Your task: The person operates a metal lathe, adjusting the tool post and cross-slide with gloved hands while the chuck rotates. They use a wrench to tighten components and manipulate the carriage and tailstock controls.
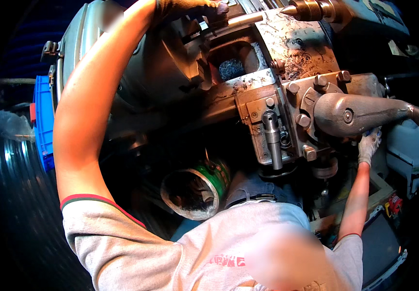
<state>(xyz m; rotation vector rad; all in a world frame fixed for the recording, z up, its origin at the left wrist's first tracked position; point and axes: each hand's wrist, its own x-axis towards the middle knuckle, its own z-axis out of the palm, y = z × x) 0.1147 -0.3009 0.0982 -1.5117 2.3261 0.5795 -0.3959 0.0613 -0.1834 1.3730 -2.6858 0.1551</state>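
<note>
My left arm reaches across the metal lathe chuck to the top edge. There my left hand, in a tan work glove, is next to a slim metal bar; the picture's edge cuts it off and its grip does not show. My right hand, in a whitish glove, is at the right, just under the big cast lever on the lathe carriage. Its fingers are curled up, and the lever partly hides what they hold. Square-headed bolts surround the lever's base.
A pointed tailstock centre juts in at the top right. Dark chips litter the metal slide, and curled shavings lie in the bed opening. A green-sided bucket stands below. Left is a blue crate; right, a grey container.
</note>
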